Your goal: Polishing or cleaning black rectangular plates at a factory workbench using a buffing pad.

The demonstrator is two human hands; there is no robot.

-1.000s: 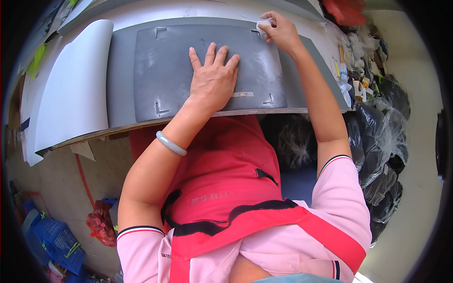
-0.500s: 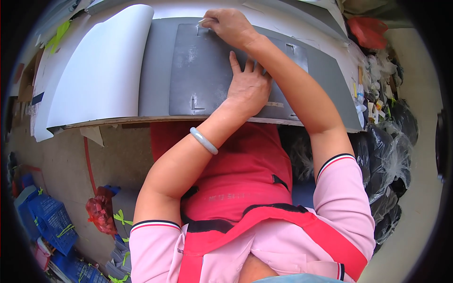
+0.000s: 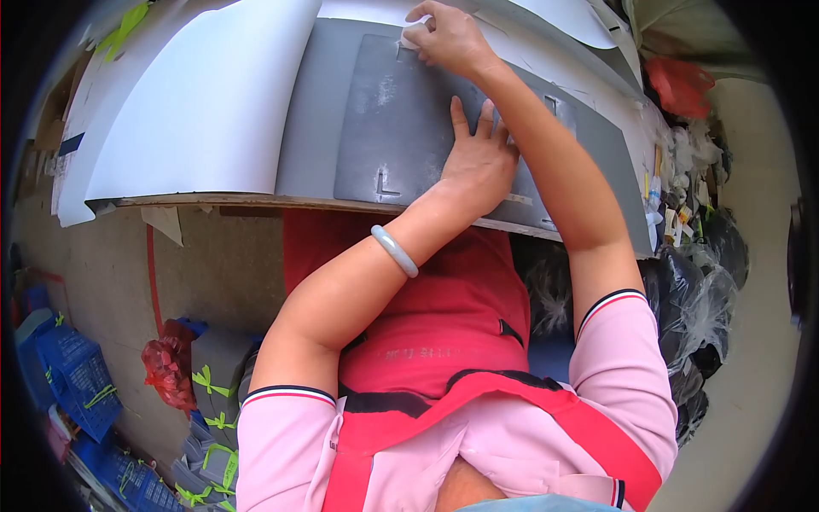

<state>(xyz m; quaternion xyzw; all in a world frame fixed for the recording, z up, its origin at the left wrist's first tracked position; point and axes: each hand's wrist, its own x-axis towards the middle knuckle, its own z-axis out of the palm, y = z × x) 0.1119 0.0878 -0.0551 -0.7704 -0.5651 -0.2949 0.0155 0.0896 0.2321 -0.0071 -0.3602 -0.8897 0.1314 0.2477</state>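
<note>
Worktable (image 3: 226,200): dark panel (image 3: 397,124) beneath left hand (image 3: 482,168), white wad (image 3: 413,37) in right hand (image 3: 454,40).

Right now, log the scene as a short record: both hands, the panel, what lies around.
Left hand: spread on the dark panel
Right hand: holding a small white piece at the panel's upper-left slot
Panel: flat on a grey sheet, L-shaped slot at lower left
Left of panel: curled white sheet
Floor, left: red bag, blue basket
</note>
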